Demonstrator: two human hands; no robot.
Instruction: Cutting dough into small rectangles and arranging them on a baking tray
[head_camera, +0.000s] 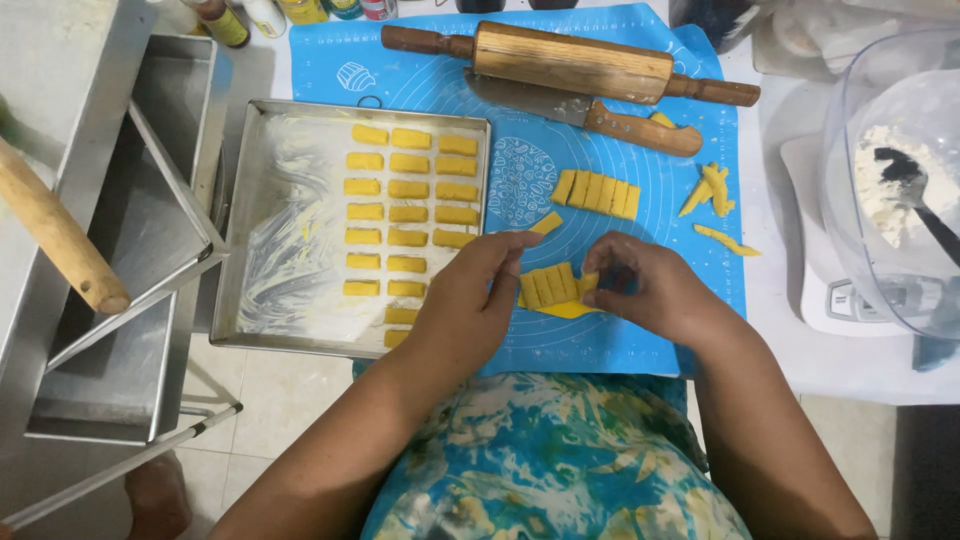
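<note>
On blue mat (640, 330), at six o'clock from rolling pin (572, 62): left hand (470, 300) and right hand (640, 285) pinching cut dough block (552, 287), strips running twelve-to-six, long axis lying nine-to-three, beside tray (262, 230).

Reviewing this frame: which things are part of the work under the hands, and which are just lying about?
In use:
- left hand and right hand on the cut yellow dough block
- greased metal tray with rows of dough pieces
- blue silicone mat

Lying about:
- rolling pin
- knife
- dough offcuts
- flour bowl
- bottles
</note>
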